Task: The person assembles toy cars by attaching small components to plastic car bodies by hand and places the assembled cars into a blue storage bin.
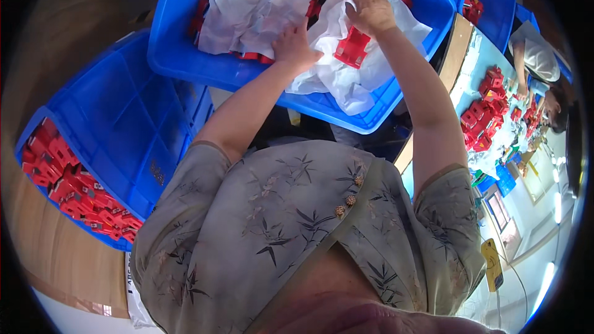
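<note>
My left hand rests on white sheeting with its fingers stretched out and thumb apart, at the near side of a large blue plastic bin. Farther right, my right hand lies palm down over a crumpled white sheet, its fingers spread and slightly bent. Just below that hand, a blocky red plastic part sits on the sheet. Another white sheet covers much of the bin's left side. Red parts show around the sheets' edges. What lies under my fingers is partly hidden.
At the left, a tilted-looking blue bin stands beside many red parts. More blue bins are at the upper right. A light-blue worktable carries piled red parts, with another person beside it.
</note>
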`<state>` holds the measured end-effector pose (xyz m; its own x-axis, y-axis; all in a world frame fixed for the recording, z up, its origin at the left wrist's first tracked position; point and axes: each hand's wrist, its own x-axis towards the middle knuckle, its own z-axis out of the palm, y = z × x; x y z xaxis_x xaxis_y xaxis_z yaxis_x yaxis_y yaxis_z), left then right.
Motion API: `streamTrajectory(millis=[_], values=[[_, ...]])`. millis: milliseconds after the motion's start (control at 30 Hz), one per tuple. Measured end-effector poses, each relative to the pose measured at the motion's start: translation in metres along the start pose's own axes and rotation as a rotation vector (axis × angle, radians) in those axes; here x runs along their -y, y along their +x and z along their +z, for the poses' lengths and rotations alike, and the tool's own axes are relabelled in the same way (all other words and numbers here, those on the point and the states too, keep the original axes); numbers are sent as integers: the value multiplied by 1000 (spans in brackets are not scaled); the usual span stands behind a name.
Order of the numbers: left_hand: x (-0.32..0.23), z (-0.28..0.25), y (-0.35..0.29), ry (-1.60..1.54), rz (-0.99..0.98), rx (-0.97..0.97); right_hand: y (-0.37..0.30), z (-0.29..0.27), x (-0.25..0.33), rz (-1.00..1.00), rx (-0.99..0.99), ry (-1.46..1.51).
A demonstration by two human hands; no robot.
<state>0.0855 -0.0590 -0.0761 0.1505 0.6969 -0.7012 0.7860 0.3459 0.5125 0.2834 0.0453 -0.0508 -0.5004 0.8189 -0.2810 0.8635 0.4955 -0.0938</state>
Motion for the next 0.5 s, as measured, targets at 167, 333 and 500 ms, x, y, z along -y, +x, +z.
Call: streamTrajectory(millis=[167, 333, 500], values=[[7, 5, 1, 87, 53, -44, -66, 20, 32, 663, -84, 207], [13, -1, 22, 8, 188, -308, -86, 40, 40, 956, -95, 478], [17, -28, 51, 100, 131, -510, -87, 69, 40, 1057, -277, 631]])
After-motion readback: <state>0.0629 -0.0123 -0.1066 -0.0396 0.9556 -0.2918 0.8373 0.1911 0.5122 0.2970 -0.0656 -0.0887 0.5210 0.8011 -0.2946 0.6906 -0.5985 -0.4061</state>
